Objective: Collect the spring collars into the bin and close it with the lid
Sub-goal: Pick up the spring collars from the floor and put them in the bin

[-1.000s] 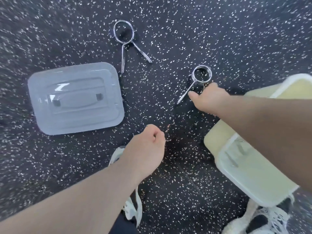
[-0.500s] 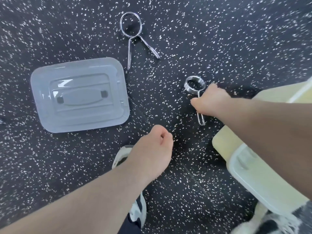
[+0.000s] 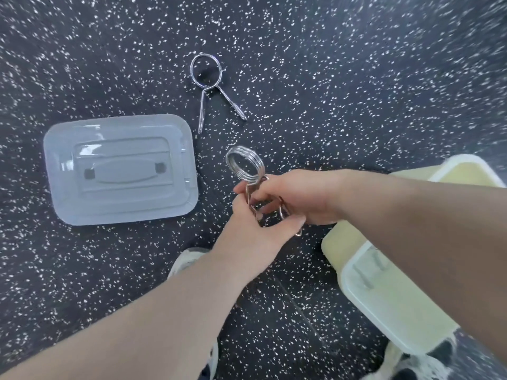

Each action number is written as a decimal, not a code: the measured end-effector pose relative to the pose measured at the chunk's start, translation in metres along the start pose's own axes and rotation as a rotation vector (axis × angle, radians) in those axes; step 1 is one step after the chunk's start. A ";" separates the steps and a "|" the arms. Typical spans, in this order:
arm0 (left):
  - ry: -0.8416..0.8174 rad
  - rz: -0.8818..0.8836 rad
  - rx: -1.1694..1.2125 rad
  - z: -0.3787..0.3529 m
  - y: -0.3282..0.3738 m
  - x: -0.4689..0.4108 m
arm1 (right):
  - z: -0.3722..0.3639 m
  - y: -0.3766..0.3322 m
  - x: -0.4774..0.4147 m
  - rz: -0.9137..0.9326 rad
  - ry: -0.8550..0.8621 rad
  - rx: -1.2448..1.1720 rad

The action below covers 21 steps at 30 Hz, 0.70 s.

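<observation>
A chrome spring collar (image 3: 245, 165) is held off the floor in the middle of the view, its coil up and its handles down. My right hand (image 3: 299, 197) grips the handles from the right, and my left hand (image 3: 255, 237) holds them from below. A second spring collar (image 3: 208, 78) lies flat on the speckled floor beyond, handles spread toward me. The translucent lid (image 3: 120, 168) lies flat on the floor to the left. The pale yellow bin (image 3: 384, 292) stands open at the right, partly hidden by my right forearm.
The floor is black rubber with white flecks (image 3: 329, 78). My left shoe (image 3: 186, 261) shows under my left forearm, and my right shoe (image 3: 411, 363) sits at the bottom right beside the bin.
My right hand has lifted the nearer collar off the floor and brought it toward me. My left hand has come up and closed on its handles.
</observation>
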<state>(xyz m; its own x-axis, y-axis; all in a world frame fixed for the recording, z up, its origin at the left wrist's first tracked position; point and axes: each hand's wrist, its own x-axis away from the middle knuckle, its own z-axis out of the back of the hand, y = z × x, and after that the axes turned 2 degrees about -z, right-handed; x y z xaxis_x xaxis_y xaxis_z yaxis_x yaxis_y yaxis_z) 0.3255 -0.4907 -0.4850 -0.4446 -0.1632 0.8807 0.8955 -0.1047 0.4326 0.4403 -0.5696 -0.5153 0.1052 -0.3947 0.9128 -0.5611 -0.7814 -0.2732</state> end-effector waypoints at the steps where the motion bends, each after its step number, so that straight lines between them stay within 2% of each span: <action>1: 0.042 0.002 -0.010 0.005 -0.001 -0.002 | -0.004 -0.003 -0.005 -0.022 -0.040 -0.026; 4: 0.151 0.072 -0.050 0.021 -0.009 -0.007 | -0.015 -0.016 -0.018 -0.053 -0.168 -0.023; 5: 0.162 0.105 -0.043 0.028 -0.014 -0.009 | -0.020 -0.026 -0.023 -0.045 -0.139 -0.017; 7: 0.163 0.161 -0.033 0.042 -0.022 -0.013 | -0.025 -0.044 -0.033 -0.023 0.091 0.059; 9: 0.171 0.197 -0.009 0.058 -0.031 -0.017 | -0.029 -0.064 -0.046 -0.014 0.368 0.266; 11: 0.189 0.215 0.009 0.073 -0.040 -0.021 | -0.028 -0.078 -0.058 0.018 0.578 0.451; 13: 0.222 0.222 0.015 0.086 -0.048 -0.025 | -0.025 -0.088 -0.068 0.018 0.753 0.516; 18: 0.357 0.235 0.052 0.113 -0.071 -0.031 | -0.018 -0.113 -0.104 -0.015 1.047 0.551; 21: 0.364 0.248 0.062 0.122 -0.080 -0.032 | -0.021 -0.125 -0.117 -0.081 1.113 0.640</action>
<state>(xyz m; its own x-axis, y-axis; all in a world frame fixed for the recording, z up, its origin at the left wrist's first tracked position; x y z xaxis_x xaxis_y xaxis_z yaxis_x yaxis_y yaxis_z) 0.2712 -0.3579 -0.5245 -0.1850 -0.5120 0.8388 0.9707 0.0382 0.2374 0.4810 -0.4157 -0.5822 -0.7918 0.0363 0.6097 -0.0608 -0.9980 -0.0196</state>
